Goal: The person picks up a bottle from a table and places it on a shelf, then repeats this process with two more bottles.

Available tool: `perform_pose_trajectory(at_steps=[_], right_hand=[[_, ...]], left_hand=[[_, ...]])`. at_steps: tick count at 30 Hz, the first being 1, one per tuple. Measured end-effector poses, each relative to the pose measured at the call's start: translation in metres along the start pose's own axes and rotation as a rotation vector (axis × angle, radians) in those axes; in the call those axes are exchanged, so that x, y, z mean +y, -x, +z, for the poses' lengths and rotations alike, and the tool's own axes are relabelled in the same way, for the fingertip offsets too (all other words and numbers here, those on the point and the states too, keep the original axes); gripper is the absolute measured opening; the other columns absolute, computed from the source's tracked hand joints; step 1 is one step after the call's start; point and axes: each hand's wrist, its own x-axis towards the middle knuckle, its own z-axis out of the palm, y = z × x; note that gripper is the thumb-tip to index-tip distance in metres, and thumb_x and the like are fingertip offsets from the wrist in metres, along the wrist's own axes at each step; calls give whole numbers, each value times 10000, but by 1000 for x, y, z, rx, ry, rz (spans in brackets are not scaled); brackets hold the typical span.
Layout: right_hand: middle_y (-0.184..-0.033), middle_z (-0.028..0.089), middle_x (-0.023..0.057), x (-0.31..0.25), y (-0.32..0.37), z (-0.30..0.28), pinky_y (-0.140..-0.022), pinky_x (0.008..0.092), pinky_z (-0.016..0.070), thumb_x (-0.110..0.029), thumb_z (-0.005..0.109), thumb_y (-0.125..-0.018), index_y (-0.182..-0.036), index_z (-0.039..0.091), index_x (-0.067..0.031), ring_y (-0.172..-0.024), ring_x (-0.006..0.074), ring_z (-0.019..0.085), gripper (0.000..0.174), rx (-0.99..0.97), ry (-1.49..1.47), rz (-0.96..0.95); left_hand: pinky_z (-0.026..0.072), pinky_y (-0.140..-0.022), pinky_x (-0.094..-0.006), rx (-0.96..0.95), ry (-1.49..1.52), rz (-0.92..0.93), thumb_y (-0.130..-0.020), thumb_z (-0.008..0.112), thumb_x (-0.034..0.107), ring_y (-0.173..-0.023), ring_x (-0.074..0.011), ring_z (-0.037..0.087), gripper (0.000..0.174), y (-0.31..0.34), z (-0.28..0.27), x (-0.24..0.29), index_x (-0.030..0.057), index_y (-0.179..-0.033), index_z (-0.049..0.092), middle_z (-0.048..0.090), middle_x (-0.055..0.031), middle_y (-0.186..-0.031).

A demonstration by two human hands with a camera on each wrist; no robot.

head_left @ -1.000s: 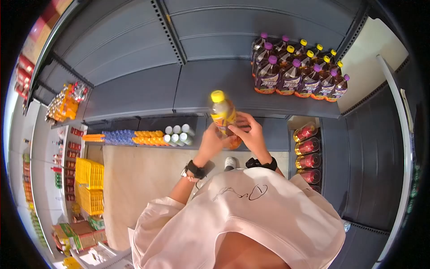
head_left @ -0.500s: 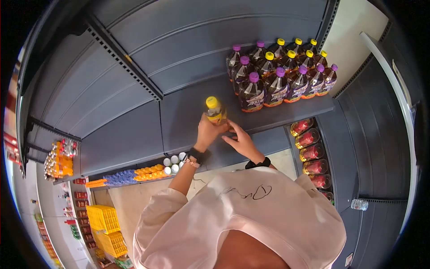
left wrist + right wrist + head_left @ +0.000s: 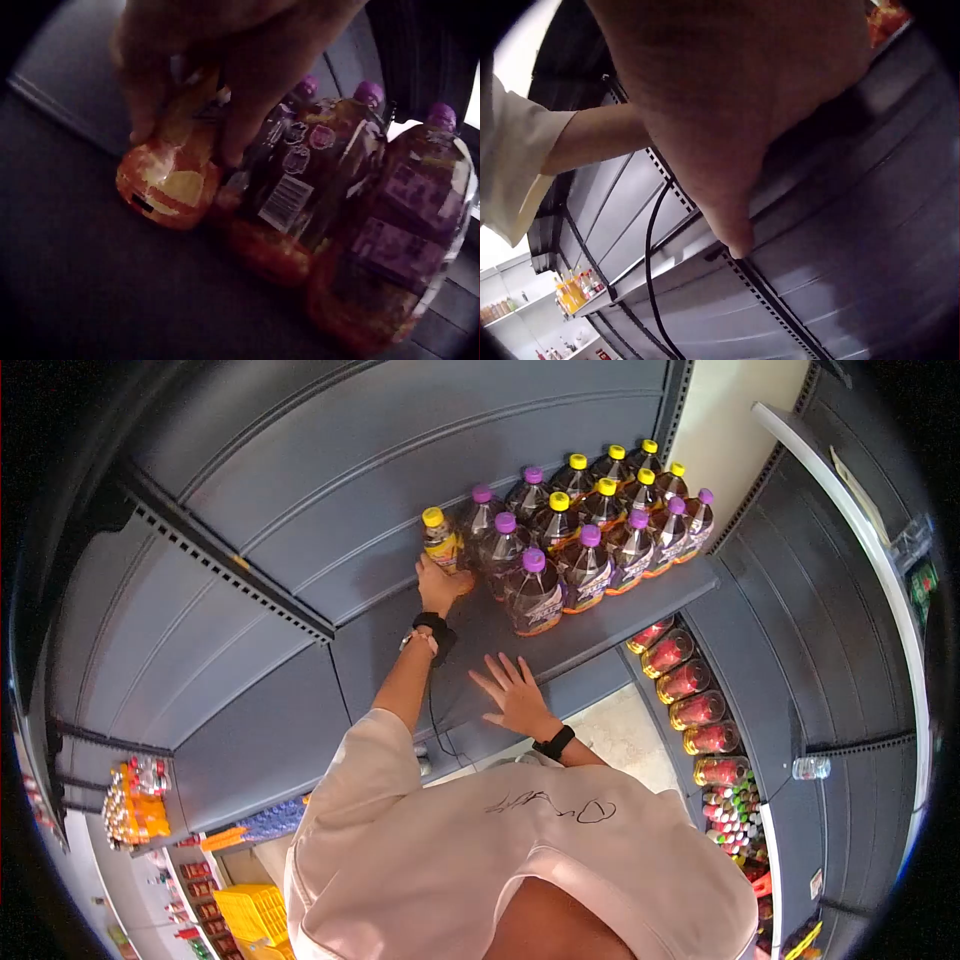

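**While the left hand holds a yellow-capped bottle on the shelf, the right hand is spread and holds nothing**

Where the grey shelf [image 3: 470, 650] meets its back panel, the left hand [image 3: 440, 585] is wrapped around the lower body of a yellow-capped bottle [image 3: 438, 542]. The fingers are curled over its orange label. In the left wrist view, the fingers [image 3: 236, 112] reach down over the bottle [image 3: 169, 180]. Its base sits on the shelf surface, and the bottle stands roughly upright.

It stands at the left end of a block of bottles, just beside a purple-capped bottle [image 3: 296, 191] with a barcode on its label. Whether the two touch cannot be told. The block of bottles [image 3: 590, 530] fills the right part of the shelf in rows, with purple caps nearer the front and yellow caps toward the back.

The right hand [image 3: 512, 695] is well apart from the bottle, above the front edge of the same shelf. It is palm down with the fingers spread and straight, and it grasps nothing. Whether it rests on the shelf or hovers over it is unclear. In the right wrist view, the right hand [image 3: 735, 112] fills most of the picture.

Both wrists carry black bands, and a thin black cable [image 3: 651, 262] hangs from the left forearm. On the shelf below, at the right, red-topped bottles [image 3: 685, 685] are lined up.
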Motion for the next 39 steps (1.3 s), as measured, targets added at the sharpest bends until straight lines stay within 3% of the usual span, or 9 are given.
perform_pose_trajectory(at_steps=[10,21,24,26,30,32,34,37,39], right_hand=[[-1497,383,156,-2,-5,-2,-1146,592,227,-410,844,-609,-1479,390,-259,-1382,393,338,993,-16,51,45],[-1525,338,177,8,1,-7,-1147,573,222,-360,802,-701,-1527,296,-197,-1407,404,300,982,-52,-87,-20],[-1537,317,186,23,4,-9,-1158,556,213,-366,792,-717,-1530,286,-162,-1420,405,280,979,-146,-107,-155],[-1548,300,187,40,9,-9,-1164,546,207,-381,782,-731,-1533,281,-156,-1429,399,267,973,-165,-160,-283],[-1528,358,164,80,-10,-5,-1170,543,194,-414,702,-829,-1445,433,-141,-1441,345,282,726,-382,-354,-444],[-1462,471,123,91,-10,-11,-1164,556,198,-368,647,-899,-1308,584,-160,-1415,298,355,463,-487,-558,-396],[-1447,488,125,106,4,-26,-1160,558,202,-356,651,-901,-1300,591,-171,-1399,311,378,443,-514,-647,-400],[-1360,573,120,104,20,-45,-1141,555,232,-314,667,-903,-1283,600,-150,-1338,307,461,419,-472,-632,-492],[-1296,617,125,84,33,-55,-1096,491,334,-309,665,-908,-1264,606,-115,-1268,300,530,410,-684,-795,-346]], left_hand=[[487,-923,-493,7,46,-12,-621,877,296,-1115,-483,539,900,-20,14,-2,-75,-1268,374,467,-277,-1248],[455,-978,-484,-23,19,-152,-547,917,388,-1196,-447,488,1026,-14,18,-11,-94,-1263,362,452,-290,-1286],[448,-992,-480,12,-78,-230,-602,888,421,-1215,-436,494,1018,5,18,-29,-91,-1313,368,464,-291,-1327],[442,-994,-489,57,111,-119,-691,837,438,-1235,-425,498,932,18,20,-38,-75,-1335,400,505,-268,-1337],[472,-949,-445,232,271,-233,-803,775,335,-1158,-360,577,710,101,23,-27,-33,-1321,459,574,-226,-1273],[516,-826,-293,174,563,-471,-904,671,104,-1092,-164,586,538,156,-4,48,14,-1377,432,558,-166,-1305],[514,-811,-284,184,513,-378,-938,619,94,-996,-117,600,448,214,-15,64,36,-1356,469,626,-112,-1188],[501,-852,-274,242,376,-396,-928,597,38,-983,-116,605,357,319,-9,59,24,-1281,550,666,-54,-1092],[528,-796,-334,357,300,-512,-893,660,145,-894,-175,678,319,394,7,67,-2,-1174,624,726,-102,-978]])
